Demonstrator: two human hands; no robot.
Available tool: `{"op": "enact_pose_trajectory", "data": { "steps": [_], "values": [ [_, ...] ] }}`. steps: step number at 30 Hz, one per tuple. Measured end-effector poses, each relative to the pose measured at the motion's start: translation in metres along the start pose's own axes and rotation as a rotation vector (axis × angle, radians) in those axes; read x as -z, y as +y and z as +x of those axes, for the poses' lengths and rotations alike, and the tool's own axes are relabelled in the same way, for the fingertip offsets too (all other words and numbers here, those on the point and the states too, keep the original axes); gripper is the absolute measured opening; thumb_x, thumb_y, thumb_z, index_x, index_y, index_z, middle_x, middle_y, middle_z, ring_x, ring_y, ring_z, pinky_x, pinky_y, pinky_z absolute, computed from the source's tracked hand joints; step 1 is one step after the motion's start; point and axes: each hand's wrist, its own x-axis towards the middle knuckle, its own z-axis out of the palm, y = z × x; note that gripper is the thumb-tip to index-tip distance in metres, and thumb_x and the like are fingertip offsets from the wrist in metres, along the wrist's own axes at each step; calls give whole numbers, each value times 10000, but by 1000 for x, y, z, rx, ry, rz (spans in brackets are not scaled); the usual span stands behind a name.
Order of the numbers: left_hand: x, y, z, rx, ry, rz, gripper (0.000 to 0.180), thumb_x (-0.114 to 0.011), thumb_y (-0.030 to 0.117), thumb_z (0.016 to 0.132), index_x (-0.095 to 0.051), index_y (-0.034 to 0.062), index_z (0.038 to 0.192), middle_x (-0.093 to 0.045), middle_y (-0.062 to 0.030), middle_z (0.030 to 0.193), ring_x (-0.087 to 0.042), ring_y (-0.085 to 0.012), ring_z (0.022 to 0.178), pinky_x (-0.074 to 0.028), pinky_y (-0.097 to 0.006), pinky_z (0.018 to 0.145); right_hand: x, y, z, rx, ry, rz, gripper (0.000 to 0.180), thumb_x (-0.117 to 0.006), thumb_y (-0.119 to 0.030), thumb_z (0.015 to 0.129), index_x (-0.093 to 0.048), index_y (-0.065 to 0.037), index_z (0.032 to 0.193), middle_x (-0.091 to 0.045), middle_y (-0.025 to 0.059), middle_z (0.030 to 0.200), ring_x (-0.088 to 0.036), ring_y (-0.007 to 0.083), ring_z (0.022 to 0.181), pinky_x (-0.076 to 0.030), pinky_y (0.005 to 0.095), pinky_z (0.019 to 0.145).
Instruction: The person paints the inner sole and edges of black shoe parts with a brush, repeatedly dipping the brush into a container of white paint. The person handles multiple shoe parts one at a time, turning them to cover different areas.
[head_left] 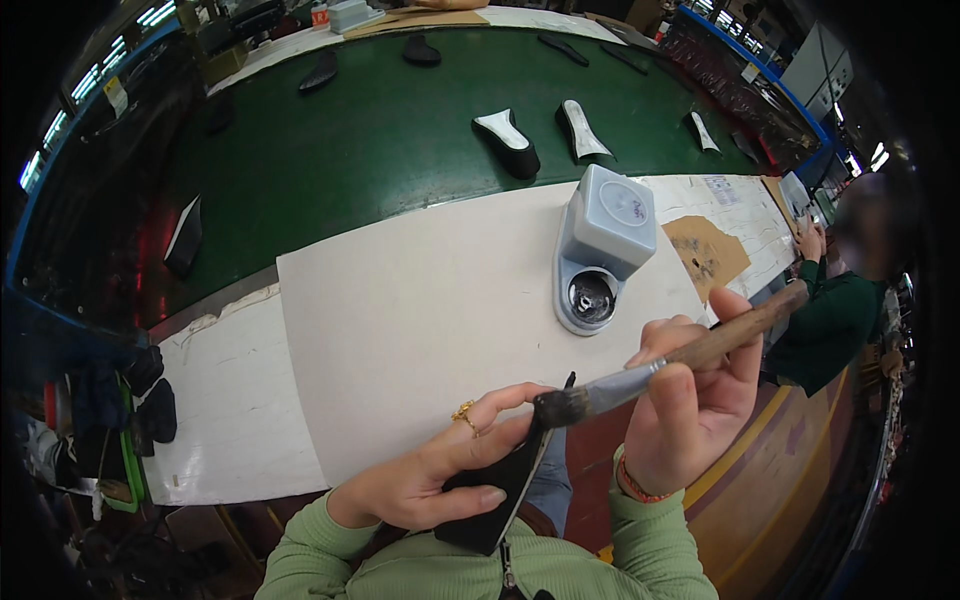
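My left hand [440,465] is closed round a flat black sole-shaped piece [490,505], held tilted in front of my body, with a gold ring on one finger. In my right hand [695,400] is a brush [715,342] with a worn wooden handle, a grey metal ferrule and dark bristles. The bristles meet the upper edge of the black piece, close to my left fingertips; whether they press on it is hard to tell. Just beyond my hands stands a pale blue plastic dispenser [605,225] with a square tank and a round well, dark and shiny inside.
A white board [400,300] lies under the dispenser. Behind it runs a green conveyor belt [370,130] bearing several black soles and wedge pieces, some white on top. A stained brown sheet [706,252] lies to the right. A co-worker in a dark green sleeve [825,335] works at the far right.
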Motion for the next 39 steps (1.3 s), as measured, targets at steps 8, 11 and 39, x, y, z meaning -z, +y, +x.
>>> {"op": "enact_pose_trajectory", "data": {
  "steps": [8,11,39],
  "values": [
    [3,2,-2,53,5,-2,671,-485,9,821,-250,181,1425,-139,-202,1454,-159,-349,1343,-140,-430,1074,-4,-3,2,39,-61,21,661,-701,-32,726,-307,35,1252,-603,136,750,-570,153,711,-455,266,689],
    [3,4,-2,33,3,64,699,-486,7,818,-209,180,1435,-137,-194,1459,-161,-343,1343,-137,-422,1077,-5,-1,4,118,-17,19,669,-709,-30,720,-306,32,1251,-599,141,744,-569,160,704,-454,272,691],
    [-1,7,7,-56,208,304,795,-494,20,802,-113,285,1446,-176,-252,1440,-206,-369,1319,-104,-424,1059,-1,-7,20,672,-417,-374,701,-768,-88,700,-309,-42,1227,-634,140,749,-561,150,596,-335,272,540]
  ]
}}
